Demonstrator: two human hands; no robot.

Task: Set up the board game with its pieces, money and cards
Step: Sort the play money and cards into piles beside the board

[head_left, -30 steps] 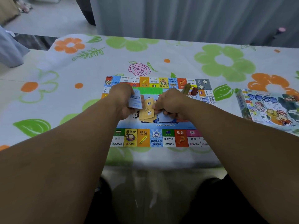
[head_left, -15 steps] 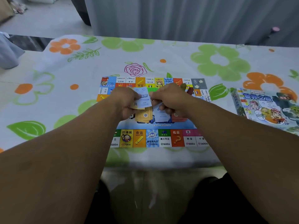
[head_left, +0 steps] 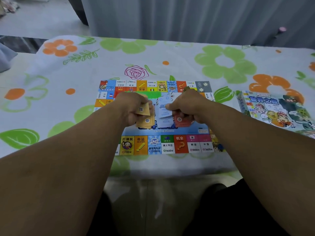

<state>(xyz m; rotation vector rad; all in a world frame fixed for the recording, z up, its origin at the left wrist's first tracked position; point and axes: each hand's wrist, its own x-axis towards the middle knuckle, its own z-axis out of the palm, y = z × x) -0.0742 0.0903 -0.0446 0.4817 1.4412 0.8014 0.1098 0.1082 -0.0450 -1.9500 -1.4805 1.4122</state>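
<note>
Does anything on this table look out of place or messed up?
Nothing spilled or damaged. Only the game box lies askew, angled to the board, far right on the tablecloth. The left grip holds yellow cards, the right grip blue cards.

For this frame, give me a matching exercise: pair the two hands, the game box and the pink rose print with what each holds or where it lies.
Column one:
1. left hand
2. right hand
3. game box
4. pink rose print

Column two:
A. just beyond the far edge of the board
B. pinches pale blue slips
C. on the tablecloth, right of the board
D. grips tan cards

Pairs: 1-D; 2-B; 3-C; 4-A
</note>
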